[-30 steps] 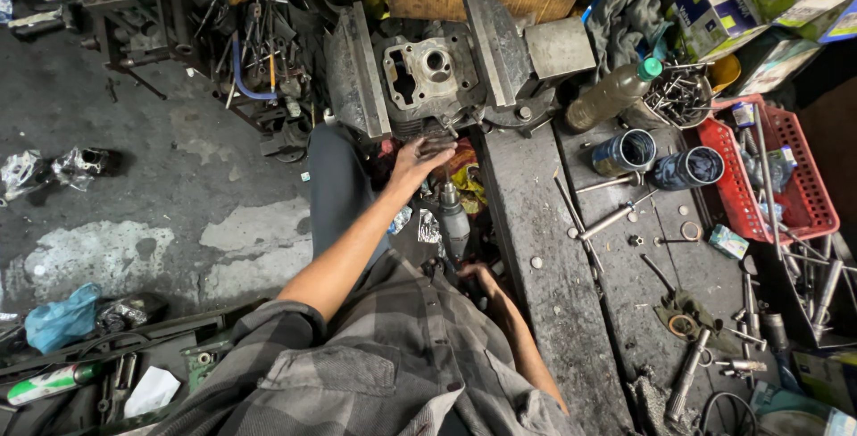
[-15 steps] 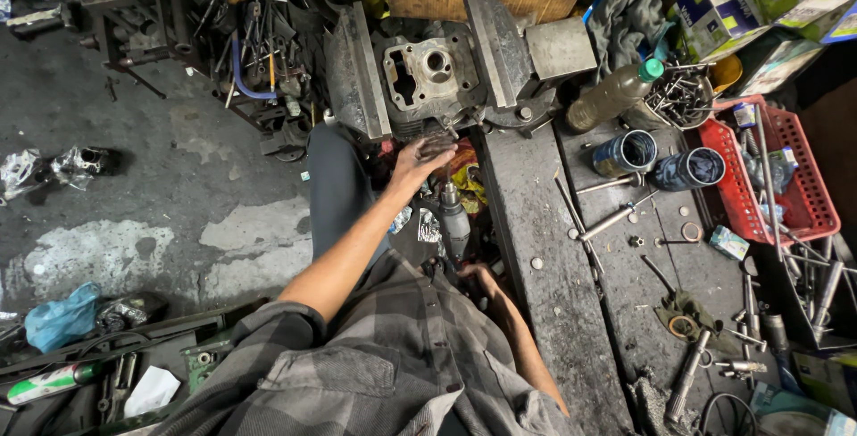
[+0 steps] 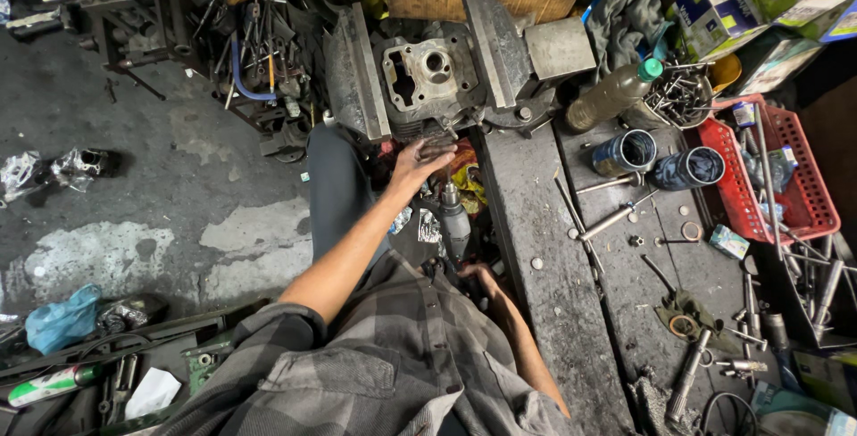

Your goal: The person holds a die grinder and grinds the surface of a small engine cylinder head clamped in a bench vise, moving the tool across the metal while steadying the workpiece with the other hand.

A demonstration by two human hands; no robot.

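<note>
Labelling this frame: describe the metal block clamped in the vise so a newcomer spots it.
Find the big vise at the top of the workbench. Between its jaws sits a grey engine block, just above the left hand. Unlike the loose tools nearby, it has a round bore and a rectangular opening.

Right hand (image 3: pixel 470 281) half hidden behind drill (image 3: pixel 455 226)

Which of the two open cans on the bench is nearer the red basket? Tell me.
The dark blue can: it lies right beside the red basket. The other can, with a paler rim, lies on its far side, towards the bottle.
</note>
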